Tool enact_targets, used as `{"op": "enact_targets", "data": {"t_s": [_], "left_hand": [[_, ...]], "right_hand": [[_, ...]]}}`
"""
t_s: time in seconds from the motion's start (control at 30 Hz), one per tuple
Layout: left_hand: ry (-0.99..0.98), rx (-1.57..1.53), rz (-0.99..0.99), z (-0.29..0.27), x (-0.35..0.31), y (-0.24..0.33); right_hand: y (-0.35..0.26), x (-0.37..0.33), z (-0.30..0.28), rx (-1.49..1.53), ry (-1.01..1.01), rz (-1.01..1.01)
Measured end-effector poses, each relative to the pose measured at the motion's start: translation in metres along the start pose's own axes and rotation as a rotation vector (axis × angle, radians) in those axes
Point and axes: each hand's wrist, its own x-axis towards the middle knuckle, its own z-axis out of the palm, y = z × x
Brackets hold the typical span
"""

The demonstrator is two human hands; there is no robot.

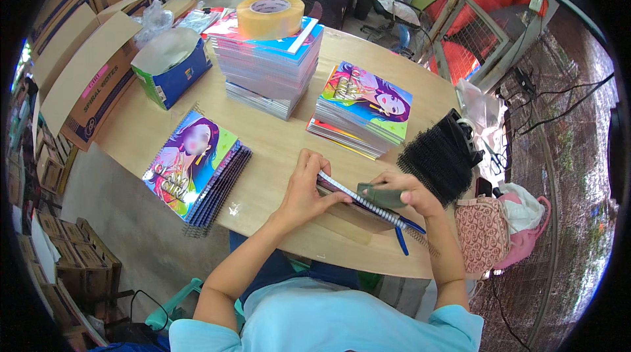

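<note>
In front of me, my left hand [307,184] pinches one end of a notebook or page stack [365,206], held on edge with a row of pale coil loops along its top. My right hand [420,195] closes on a dark green piece [381,195] beside that spine; its exact kind is unclear. Below the right hand stick out the blue handles [401,239] of a tool like pliers, partly hidden. A loose end of dark spiral coil [427,244] extends past the spine near my right wrist.
Coil-bound notebooks [190,171] lie left; unbound stacks [365,105] and a taller pile [266,69] topped by a tape roll [269,15] stand behind. Black coils [439,158] and a patterned pouch [482,237] are right. A blue box [172,68] and open carton [92,99] stand far left.
</note>
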Motion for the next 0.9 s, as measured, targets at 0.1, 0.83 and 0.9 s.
{"op": "enact_targets", "data": {"t_s": [0.1, 0.83, 0.9], "left_hand": [[0.033, 0.007, 0.01, 0.003, -0.001, -0.002], [0.052, -0.472, -0.159, -0.018, -0.011, -0.047], [0.031, -0.432, -0.166, -0.019, -0.01, -0.052]], "right_hand": [[0.0, 0.013, -0.006, -0.139, -0.016, -0.045], [-0.009, 0.061, 0.005, -0.526, -0.151, 0.082], [0.005, 0.064, 0.0, -0.299, -0.128, 0.085]]}}
